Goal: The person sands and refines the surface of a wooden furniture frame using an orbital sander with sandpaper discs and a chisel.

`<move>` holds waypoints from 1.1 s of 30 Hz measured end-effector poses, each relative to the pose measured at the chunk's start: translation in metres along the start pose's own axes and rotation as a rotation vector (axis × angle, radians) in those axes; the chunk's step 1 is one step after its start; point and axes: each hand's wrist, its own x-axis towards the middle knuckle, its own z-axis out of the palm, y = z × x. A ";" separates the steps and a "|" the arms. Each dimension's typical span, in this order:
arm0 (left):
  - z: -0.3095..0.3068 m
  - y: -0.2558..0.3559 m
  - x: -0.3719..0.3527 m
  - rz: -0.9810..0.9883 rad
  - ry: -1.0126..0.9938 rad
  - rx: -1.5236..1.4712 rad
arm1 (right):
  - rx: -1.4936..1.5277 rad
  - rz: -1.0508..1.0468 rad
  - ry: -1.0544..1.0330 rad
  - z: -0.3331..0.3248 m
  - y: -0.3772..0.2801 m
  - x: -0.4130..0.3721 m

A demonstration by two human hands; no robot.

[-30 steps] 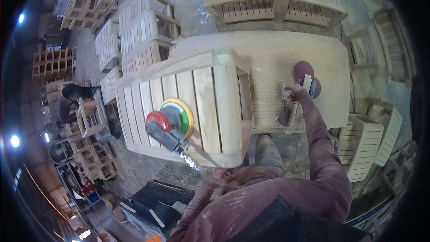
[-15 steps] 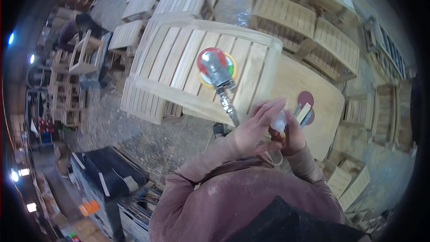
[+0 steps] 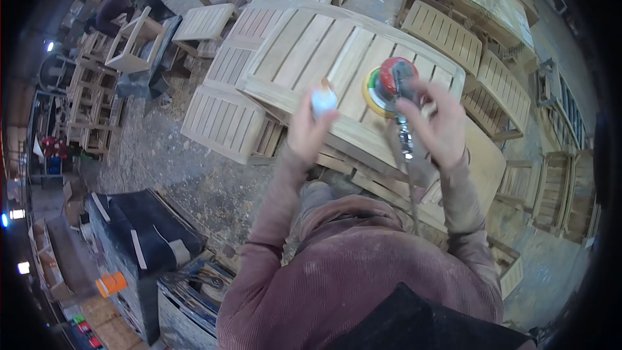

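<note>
My left hand (image 3: 309, 128) is closed around a small bottle, whose pale blue-white part (image 3: 323, 100) shows above the fingers with a brownish tip at the far end. The bottle is over the near edge of a slatted wooden tabletop (image 3: 311, 45). On the slats rests a red air sander (image 3: 396, 72) with a yellow and green pad edge and a metal hose fitting (image 3: 405, 136). Thumb and fingers apart, my right hand (image 3: 442, 123) curves over the right side of the sander and partly covers it.
A plywood board (image 3: 484, 155) lies right of the tabletop. Slatted wooden tables (image 3: 223, 126) stand around it. Behind me on the left is a dark-covered bench (image 3: 149, 227) with an orange bucket (image 3: 111, 284). Another person (image 3: 120, 10) bends over a wooden frame (image 3: 137, 42) at far left.
My hands, together around the bottle before, have separated. The left has moved left with the bottle; the right has reached to the sander. The view has shifted, so the tabletop sits farther right.
</note>
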 end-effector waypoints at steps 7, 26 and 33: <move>-0.125 -0.037 0.166 0.297 -0.129 0.644 | -0.720 0.365 -0.095 0.094 -0.015 0.068; -0.133 -0.058 0.225 0.503 -0.437 1.219 | -0.670 0.632 0.087 0.102 -0.018 0.071; -0.133 -0.061 0.225 0.477 -0.392 1.082 | -0.658 0.629 0.082 0.100 -0.016 0.066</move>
